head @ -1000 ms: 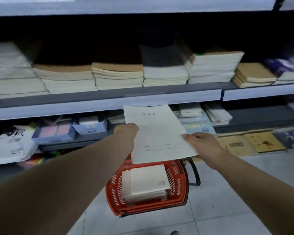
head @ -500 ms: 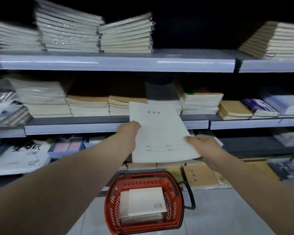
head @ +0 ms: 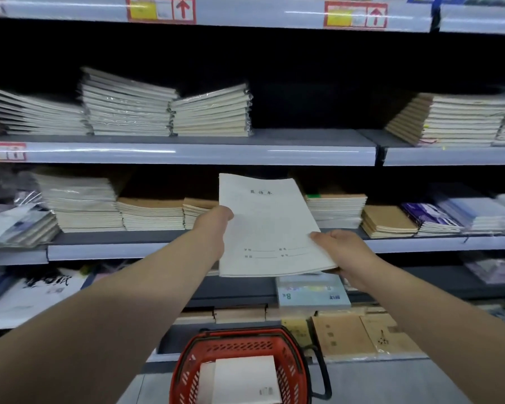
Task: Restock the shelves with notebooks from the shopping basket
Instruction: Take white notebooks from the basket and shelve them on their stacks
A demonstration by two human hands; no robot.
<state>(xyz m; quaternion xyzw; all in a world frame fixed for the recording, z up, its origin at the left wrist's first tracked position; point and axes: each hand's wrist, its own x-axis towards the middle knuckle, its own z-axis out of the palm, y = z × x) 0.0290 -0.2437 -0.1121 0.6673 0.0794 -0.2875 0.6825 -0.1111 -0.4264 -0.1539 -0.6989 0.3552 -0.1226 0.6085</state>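
Plainly pale, the notebook [head: 267,225] bears printed characters; both hands hold it.

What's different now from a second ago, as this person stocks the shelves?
The held notebooks rose from just above the basket to the front of the middle shelf. Nothing was let go: the left hand and right hand still grip their side edges. The basket stays on the floor, spare notebooks inside.

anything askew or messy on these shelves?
Yes. On the upper grey shelf, the plastic-wrapped cream notebook stacks sit tilted and uneven. At the left end of the middle shelf, shiny-wrapped packs slump sideways. The held white paper notebooks look undamaged.
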